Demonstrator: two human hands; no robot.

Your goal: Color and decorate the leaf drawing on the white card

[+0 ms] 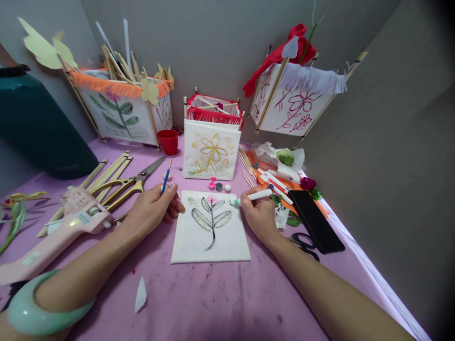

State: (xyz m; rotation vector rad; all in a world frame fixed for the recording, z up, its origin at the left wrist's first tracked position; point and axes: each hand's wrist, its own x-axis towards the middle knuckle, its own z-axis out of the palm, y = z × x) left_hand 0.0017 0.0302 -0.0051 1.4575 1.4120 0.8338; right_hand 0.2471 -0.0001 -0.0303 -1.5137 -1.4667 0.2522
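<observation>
A white square panel (227, 241) lies flat before me, bearing a drawn flower with a pink bloom, dark stem and green leaves, plus a small green sketch at its upper left. My right hand (259, 213) grips a white marker (261, 194) with a green tip, which is at the panel's upper right edge. Between the closed fingers of my left hand (154, 208) is a thin blue paintbrush (166, 175), bristles up. That hand rests beside the panel's upper left corner. Small paint pots (219, 186) sit just beyond the panel.
Gold-handled scissors (137, 180) and a pink glue gun (67, 237) lie left. A red cup (168, 142) and a panel with a yellow flower (212, 151) stand behind. At right are a black phone (316, 220), black-handled scissors (305, 244) and more markers (275, 182).
</observation>
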